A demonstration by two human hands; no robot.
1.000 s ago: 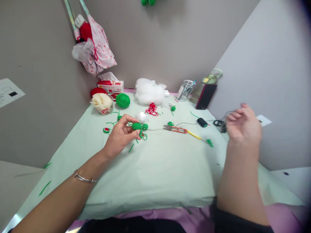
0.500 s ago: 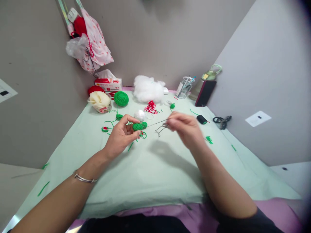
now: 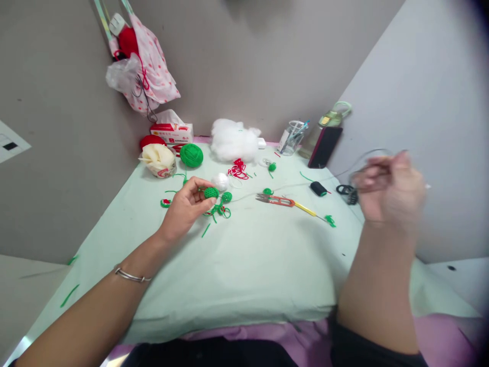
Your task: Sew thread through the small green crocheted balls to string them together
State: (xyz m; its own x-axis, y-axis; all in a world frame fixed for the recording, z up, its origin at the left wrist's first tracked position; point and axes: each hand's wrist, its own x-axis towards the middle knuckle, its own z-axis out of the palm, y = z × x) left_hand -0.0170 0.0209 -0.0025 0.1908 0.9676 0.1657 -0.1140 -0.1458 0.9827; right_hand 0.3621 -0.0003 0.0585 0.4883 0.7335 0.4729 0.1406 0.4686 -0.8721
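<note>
My left hand (image 3: 187, 204) pinches a small green crocheted piece (image 3: 211, 192) between thumb and fingers, above the table's left middle. Beside it is a small green crocheted ball (image 3: 226, 197); whether the two are joined I cannot tell. A thin dark thread (image 3: 290, 186) stretches from near these pieces to my right hand (image 3: 391, 188), which is raised far to the right. Motion blurs that hand, but its fingers are closed on the thread; a needle, if any, cannot be made out. Below the thread lie orange thread snips (image 3: 278, 200) and a yellow-handled crochet hook (image 3: 305, 208).
White stuffing (image 3: 235, 141), a green yarn ball (image 3: 191, 155), a white yarn ball (image 3: 220, 181) and red yarn scraps (image 3: 238, 169) lie toward the back. A black thread spool (image 3: 318, 189) and a propped phone (image 3: 325, 147) are at right. Walls enclose the table.
My right hand has swung right and upward, drawing the thread out long. The snips and hook now show where the hand was. My left hand has shifted slightly left with the green piece.
</note>
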